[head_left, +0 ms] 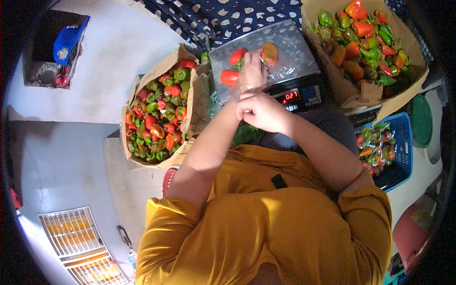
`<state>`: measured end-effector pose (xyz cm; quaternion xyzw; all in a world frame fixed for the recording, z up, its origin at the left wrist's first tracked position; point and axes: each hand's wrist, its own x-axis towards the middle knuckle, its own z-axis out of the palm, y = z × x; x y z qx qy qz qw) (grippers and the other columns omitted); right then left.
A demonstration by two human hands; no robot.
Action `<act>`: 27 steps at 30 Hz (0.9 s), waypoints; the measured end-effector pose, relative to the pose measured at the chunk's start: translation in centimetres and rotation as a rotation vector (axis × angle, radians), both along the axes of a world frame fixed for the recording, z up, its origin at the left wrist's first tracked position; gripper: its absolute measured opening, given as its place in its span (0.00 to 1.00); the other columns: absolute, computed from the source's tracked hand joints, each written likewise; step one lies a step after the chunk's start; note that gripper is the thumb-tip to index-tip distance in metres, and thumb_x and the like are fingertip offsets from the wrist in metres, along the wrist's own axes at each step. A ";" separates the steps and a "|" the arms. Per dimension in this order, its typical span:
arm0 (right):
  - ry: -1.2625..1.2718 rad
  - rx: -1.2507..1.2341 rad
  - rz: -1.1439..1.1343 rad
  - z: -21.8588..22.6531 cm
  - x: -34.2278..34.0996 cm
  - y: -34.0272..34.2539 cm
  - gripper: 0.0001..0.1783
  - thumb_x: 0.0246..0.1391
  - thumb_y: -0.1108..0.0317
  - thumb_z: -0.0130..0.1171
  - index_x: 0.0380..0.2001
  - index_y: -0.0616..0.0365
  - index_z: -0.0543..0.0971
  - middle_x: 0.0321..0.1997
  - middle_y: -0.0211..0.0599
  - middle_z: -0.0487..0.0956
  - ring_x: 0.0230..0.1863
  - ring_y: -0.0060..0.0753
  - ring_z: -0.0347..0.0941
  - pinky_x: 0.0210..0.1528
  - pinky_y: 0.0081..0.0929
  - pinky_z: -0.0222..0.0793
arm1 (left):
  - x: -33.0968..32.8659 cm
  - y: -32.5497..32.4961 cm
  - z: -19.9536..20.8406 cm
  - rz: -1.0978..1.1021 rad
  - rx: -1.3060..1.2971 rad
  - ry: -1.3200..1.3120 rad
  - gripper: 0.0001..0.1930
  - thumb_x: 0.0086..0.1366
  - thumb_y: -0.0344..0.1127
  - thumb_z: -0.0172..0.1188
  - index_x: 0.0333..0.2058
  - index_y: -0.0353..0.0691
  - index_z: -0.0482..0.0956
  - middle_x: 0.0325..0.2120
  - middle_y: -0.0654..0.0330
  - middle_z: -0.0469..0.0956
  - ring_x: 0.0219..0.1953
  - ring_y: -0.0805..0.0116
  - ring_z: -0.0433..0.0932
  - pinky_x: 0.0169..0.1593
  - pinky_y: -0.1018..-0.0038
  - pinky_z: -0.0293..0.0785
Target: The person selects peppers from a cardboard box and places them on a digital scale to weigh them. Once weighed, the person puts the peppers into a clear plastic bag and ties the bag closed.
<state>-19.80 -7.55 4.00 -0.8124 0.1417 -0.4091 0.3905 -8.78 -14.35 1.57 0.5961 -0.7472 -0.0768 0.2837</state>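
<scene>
My left hand [253,71] reaches over the metal pan [297,45] of a digital scale. Its fingers look stretched out and lie against an orange-green bell pepper [270,54]. Close to that hand on the pan are a red pepper [237,56] and another red pepper [229,77]. Clear plastic [284,72], seemingly a thin bag, glints beside the left hand and around its wrist. At that wrist my right hand [265,112] is closed in a pinch, apparently on the bag's edge; its fingertips are partly hidden. Red digits glow on the scale's display [288,96].
Left of the scale stands an open paper-lined box [190,107] full of red and green peppers. Another cardboard box [403,97] of peppers is at the far right. Below it, a blue basket [405,156] holds peppers in clear bags. Dark patterned cloth [223,19] hangs behind.
</scene>
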 end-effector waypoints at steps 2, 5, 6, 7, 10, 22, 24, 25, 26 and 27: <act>-0.028 -0.020 -0.046 -0.8 -0.1 -1.0 0.04 0.40 0.79 0.56 0.21 0.58 0.74 0.23 0.37 0.72 0.29 0.39 0.72 0.33 0.32 0.68 | -0.3 -0.3 -0.1 0.112 0.117 -0.112 0.31 0.57 0.34 0.56 0.60 0.39 0.58 0.51 0.44 0.64 0.49 0.43 0.70 0.50 0.58 0.70; -0.051 0.356 -0.200 -2.7 0.0 -2.9 0.03 0.43 0.74 0.59 0.26 0.58 0.79 0.28 0.42 0.79 0.32 0.38 0.76 0.37 0.31 0.70 | 0.6 0.0 -0.5 0.063 0.103 -0.272 0.33 0.60 0.39 0.52 0.61 0.34 0.54 0.55 0.43 0.62 0.53 0.44 0.67 0.53 0.58 0.68; -0.096 0.394 -0.281 -2.8 -0.2 -3.7 0.04 0.44 0.74 0.59 0.27 0.58 0.80 0.28 0.43 0.79 0.31 0.36 0.77 0.36 0.30 0.70 | 1.0 0.4 -0.9 0.063 0.102 -0.270 0.33 0.60 0.39 0.52 0.61 0.34 0.54 0.55 0.43 0.62 0.53 0.44 0.67 0.53 0.58 0.68; -0.088 0.438 -0.355 -3.0 -0.3 -4.3 0.04 0.45 0.73 0.59 0.27 0.58 0.80 0.29 0.43 0.80 0.31 0.35 0.77 0.36 0.30 0.70 | 1.5 0.9 -1.3 0.006 0.029 -0.381 0.34 0.60 0.40 0.51 0.61 0.32 0.51 0.56 0.42 0.61 0.55 0.45 0.66 0.53 0.57 0.67; -0.150 0.456 -0.459 -5.7 -0.3 -6.3 0.07 0.48 0.72 0.57 0.32 0.58 0.80 0.31 0.44 0.80 0.30 0.35 0.78 0.36 0.30 0.71 | 0.4 1.3 -0.1 0.014 0.152 -0.364 0.36 0.60 0.39 0.50 0.62 0.29 0.48 0.59 0.38 0.57 0.58 0.45 0.64 0.55 0.56 0.65; 0.017 0.395 -0.697 -5.0 -0.6 -5.8 0.21 0.47 0.71 0.56 0.49 0.50 0.74 0.38 0.51 0.79 0.41 0.52 0.76 0.43 0.39 0.71 | 0.2 6.2 10.5 -0.149 0.293 -0.150 0.14 0.57 0.36 0.55 0.39 0.36 0.77 0.32 0.48 0.79 0.34 0.51 0.79 0.40 0.61 0.75; -0.006 0.408 -0.665 -2.1 -0.2 -4.5 0.20 0.46 0.70 0.57 0.46 0.50 0.73 0.33 0.49 0.79 0.37 0.52 0.77 0.39 0.42 0.71 | 4.1 3.8 8.5 -0.015 0.247 0.382 0.10 0.59 0.35 0.56 0.37 0.37 0.77 0.28 0.51 0.80 0.25 0.59 0.80 0.31 0.68 0.75; 0.009 0.403 -0.686 -0.9 -0.6 -4.0 0.18 0.46 0.70 0.57 0.44 0.50 0.72 0.31 0.48 0.79 0.35 0.52 0.77 0.37 0.43 0.71 | 5.2 2.5 7.8 0.035 0.212 0.424 0.11 0.59 0.34 0.56 0.40 0.37 0.76 0.29 0.50 0.80 0.27 0.58 0.80 0.33 0.68 0.75; 0.024 0.396 -0.711 -0.2 -0.8 -3.5 0.16 0.46 0.70 0.57 0.42 0.49 0.71 0.28 0.46 0.79 0.33 0.52 0.77 0.35 0.45 0.71 | 5.9 1.3 7.2 0.082 0.177 0.466 0.13 0.60 0.34 0.56 0.43 0.37 0.74 0.30 0.50 0.80 0.30 0.57 0.80 0.35 0.69 0.75; 0.036 0.322 -0.712 0.1 -0.6 -2.9 0.16 0.47 0.70 0.57 0.41 0.49 0.70 0.26 0.46 0.78 0.31 0.53 0.76 0.33 0.45 0.70 | 6.7 0.3 6.0 0.080 0.175 0.466 0.13 0.60 0.34 0.56 0.43 0.37 0.74 0.30 0.50 0.80 0.30 0.57 0.80 0.35 0.69 0.75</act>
